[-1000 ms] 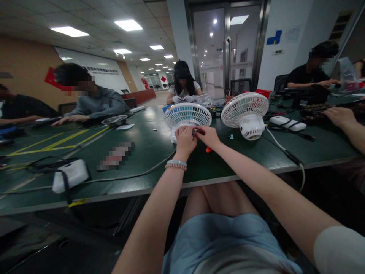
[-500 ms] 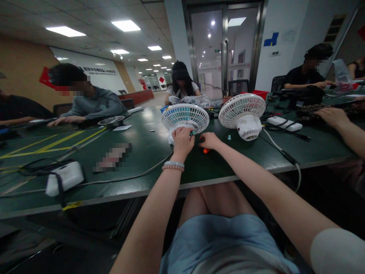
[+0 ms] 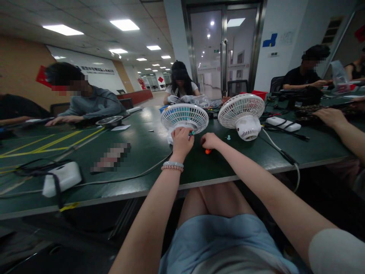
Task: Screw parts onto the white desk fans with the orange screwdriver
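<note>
A small white fan [image 3: 184,116] with a round grille and teal blades rests tilted on the table in front of me. My left hand [image 3: 181,141] is closed at its housing, and a small teal piece [image 3: 191,133] shows at the fingertips. Just to the right, my right hand [image 3: 210,141] is closed, fingers curled toward the fan. A small orange object [image 3: 208,151] sticks out below that hand; the rest of it is hidden. A loose teal cap [image 3: 228,137] stands on the table by a second white fan [image 3: 242,114].
On the green table [image 3: 142,148] lie a blurred-out flat item [image 3: 111,157], a white box with a black cable [image 3: 62,178] and another white box [image 3: 283,124]. A pale cord [image 3: 137,177] runs leftward from the near fan. Several people work around the table.
My right hand has shifted slightly to the right, and the orange object moved with it. My left hand stays at the fan. The whole view has shifted a little.
</note>
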`<state>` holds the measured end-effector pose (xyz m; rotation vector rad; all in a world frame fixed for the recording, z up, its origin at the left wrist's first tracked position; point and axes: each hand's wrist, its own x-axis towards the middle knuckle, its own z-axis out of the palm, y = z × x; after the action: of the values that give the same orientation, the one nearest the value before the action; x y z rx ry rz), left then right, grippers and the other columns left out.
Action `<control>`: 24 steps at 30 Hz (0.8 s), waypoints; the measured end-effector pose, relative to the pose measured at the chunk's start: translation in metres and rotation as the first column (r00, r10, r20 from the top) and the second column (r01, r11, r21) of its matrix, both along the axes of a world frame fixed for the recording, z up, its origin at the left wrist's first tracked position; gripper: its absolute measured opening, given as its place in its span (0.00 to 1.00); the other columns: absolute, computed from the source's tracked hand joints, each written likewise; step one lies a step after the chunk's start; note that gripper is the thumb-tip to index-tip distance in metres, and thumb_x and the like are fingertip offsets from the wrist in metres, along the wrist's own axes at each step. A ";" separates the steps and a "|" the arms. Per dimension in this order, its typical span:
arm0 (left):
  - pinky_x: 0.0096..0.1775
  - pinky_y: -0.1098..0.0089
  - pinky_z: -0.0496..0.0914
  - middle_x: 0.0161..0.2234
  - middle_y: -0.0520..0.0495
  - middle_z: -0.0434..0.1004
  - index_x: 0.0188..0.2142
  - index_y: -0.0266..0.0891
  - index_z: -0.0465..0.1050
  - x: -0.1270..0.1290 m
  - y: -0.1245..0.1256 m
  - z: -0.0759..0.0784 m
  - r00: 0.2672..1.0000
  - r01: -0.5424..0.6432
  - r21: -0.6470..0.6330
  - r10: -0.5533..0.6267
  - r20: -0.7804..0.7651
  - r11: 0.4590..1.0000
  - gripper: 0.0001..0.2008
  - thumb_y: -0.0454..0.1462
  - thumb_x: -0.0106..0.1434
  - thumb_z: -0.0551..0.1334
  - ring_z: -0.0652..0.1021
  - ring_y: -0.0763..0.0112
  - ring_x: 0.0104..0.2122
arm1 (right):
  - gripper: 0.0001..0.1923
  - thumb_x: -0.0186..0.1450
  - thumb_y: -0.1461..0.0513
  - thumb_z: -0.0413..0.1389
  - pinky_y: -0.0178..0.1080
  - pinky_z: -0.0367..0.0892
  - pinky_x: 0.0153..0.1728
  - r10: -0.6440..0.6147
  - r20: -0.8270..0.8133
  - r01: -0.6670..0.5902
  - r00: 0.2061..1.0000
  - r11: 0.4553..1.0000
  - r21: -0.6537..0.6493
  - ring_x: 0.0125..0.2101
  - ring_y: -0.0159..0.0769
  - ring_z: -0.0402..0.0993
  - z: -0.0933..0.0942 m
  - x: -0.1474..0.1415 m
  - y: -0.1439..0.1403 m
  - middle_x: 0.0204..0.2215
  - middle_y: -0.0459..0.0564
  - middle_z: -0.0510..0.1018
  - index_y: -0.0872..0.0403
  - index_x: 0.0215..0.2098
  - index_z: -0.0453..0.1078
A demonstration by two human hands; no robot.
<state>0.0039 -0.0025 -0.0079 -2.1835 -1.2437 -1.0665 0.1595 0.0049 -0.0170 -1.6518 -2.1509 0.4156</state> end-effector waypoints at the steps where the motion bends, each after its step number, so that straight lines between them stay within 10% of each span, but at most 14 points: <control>1: 0.46 0.58 0.55 0.37 0.47 0.75 0.37 0.41 0.68 0.000 0.000 0.000 1.000 0.001 0.000 -0.001 -0.001 1.000 0.09 0.33 0.55 0.57 0.68 0.59 0.45 | 0.13 0.50 0.68 0.58 0.28 0.66 0.32 -0.005 -0.004 0.005 1.000 1.000 -0.005 0.35 0.33 0.74 0.000 0.000 0.000 0.34 0.49 0.78 0.54 0.34 0.76; 24: 0.47 0.58 0.55 0.37 0.47 0.75 0.37 0.42 0.69 0.000 -0.002 0.002 1.000 -0.007 -0.036 0.007 0.009 0.999 0.09 0.33 0.56 0.57 0.68 0.59 0.45 | 0.13 0.52 0.71 0.54 0.27 0.65 0.37 0.193 0.066 -0.198 0.979 0.977 0.077 0.36 0.30 0.74 -0.002 -0.001 -0.001 0.32 0.46 0.79 0.54 0.32 0.76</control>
<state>0.0038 -0.0050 -0.0062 -2.2016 -1.2832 -1.0604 0.1587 0.0039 -0.0193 -1.4303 -2.3507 0.3321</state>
